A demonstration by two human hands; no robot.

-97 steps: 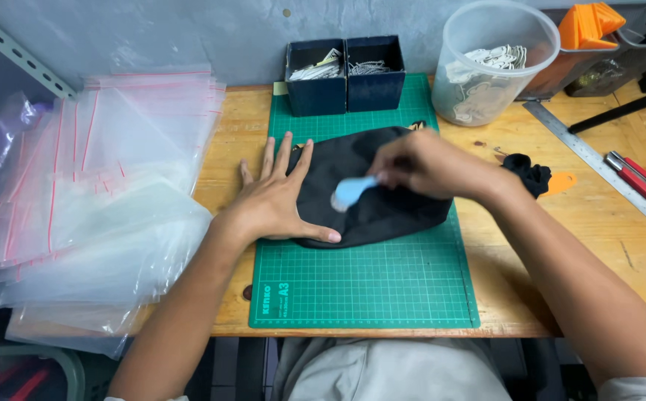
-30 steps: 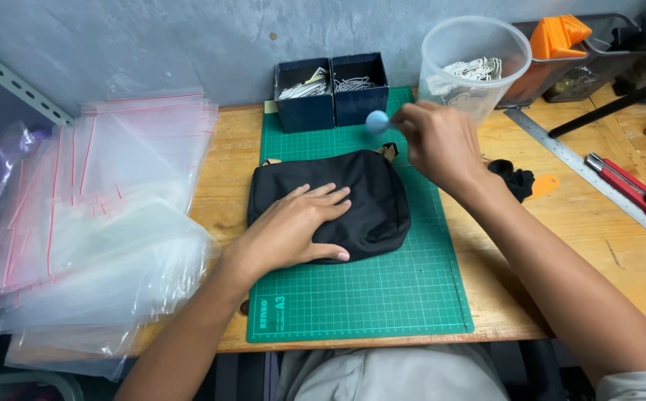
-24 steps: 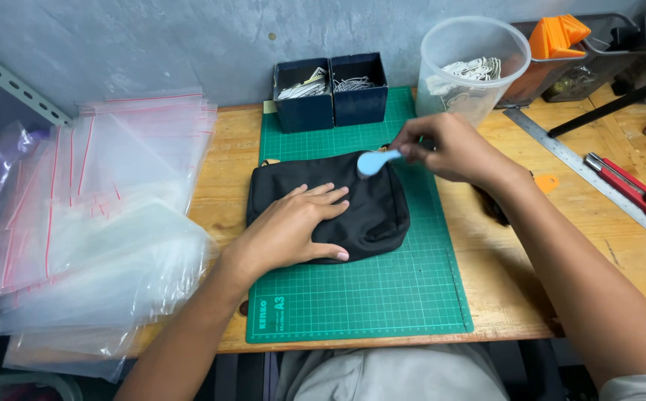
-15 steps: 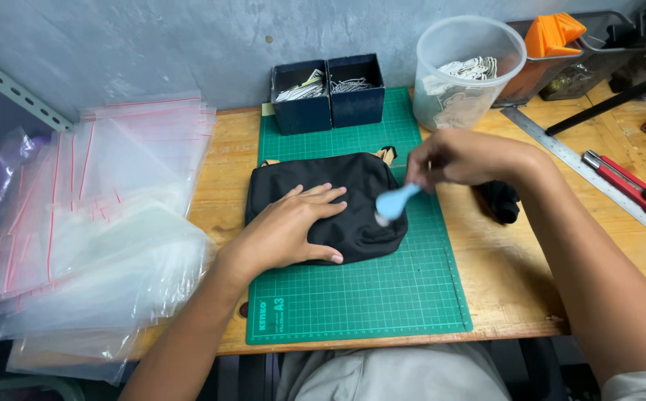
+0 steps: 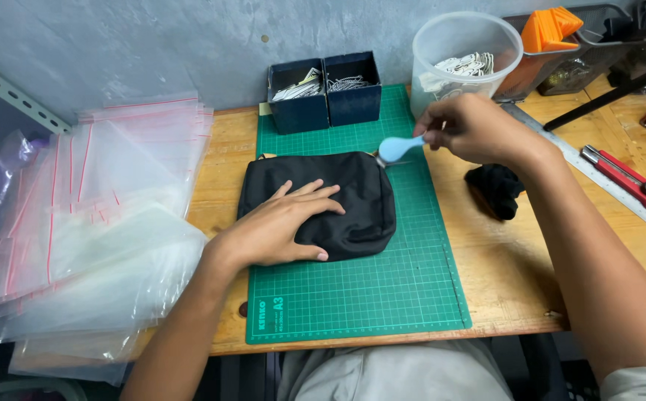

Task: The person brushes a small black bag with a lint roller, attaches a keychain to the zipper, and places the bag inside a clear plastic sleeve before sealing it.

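**Black pouch pinned flat, blue tool held at its far right corner**

A wooden table (image 5: 486, 260) is seen from above, with a green cutting mat (image 5: 360, 297) laid on it. A big stack of clear plastic bags (image 5: 93, 238) is piled at the left. Two dark blue boxes (image 5: 324, 90) and a clear tub (image 5: 465, 56) are set at the back. A long metal ruler (image 5: 598, 182) and a red cutter (image 5: 627, 174) are laid at the right.

A black pouch (image 5: 353, 197) is laid on the mat, with its long side running left to right. It is pressed down by the left hand (image 5: 278, 230), which is laid flat on the pouch's near-left part. The fingers (image 5: 315, 194) are spread open and point to the right; nothing is gripped by them.

The right hand (image 5: 479, 130) is held just past the pouch's far right corner. Its fingers are closed around the thin end of a small light blue tool (image 5: 399, 147). The round end of the tool is pointed left and down, very close to that corner; whether it touches cannot be told. So the pouch lies left of and nearer than the right fingers, and right under the left ones.

A small black bundle (image 5: 495, 189) is left on the wood beside the right wrist.
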